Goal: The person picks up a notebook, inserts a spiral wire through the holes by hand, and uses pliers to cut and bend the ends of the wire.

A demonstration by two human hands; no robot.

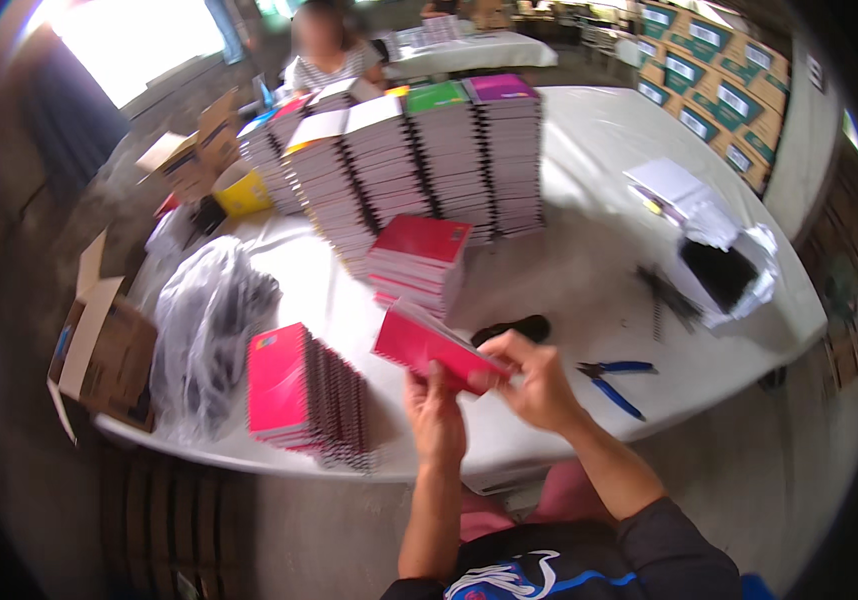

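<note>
A red-covered notebook (pixel 421 343) is held tilted above the white table (pixel 589 170), with both hands on it. My left hand (pixel 436 415) grips its near lower edge from below. My right hand (pixel 532 375) pinches its right end. Just beyond it lies a short stack of red notebooks (pixel 419 260). A pile of pink spiral-bound notebooks (pixel 304 395) sits on the table to the left of my hands.
Tall stacks of spiral notebooks (pixel 419 165) with white, green and purple covers fill the table's middle. Blue-handled pliers (pixel 614 378) and a black object (pixel 514 327) lie right of my hands. Clear plastic bag (pixel 204 330) and open cardboard box (pixel 99 345) at left. A person (pixel 327 45) sits at the far side.
</note>
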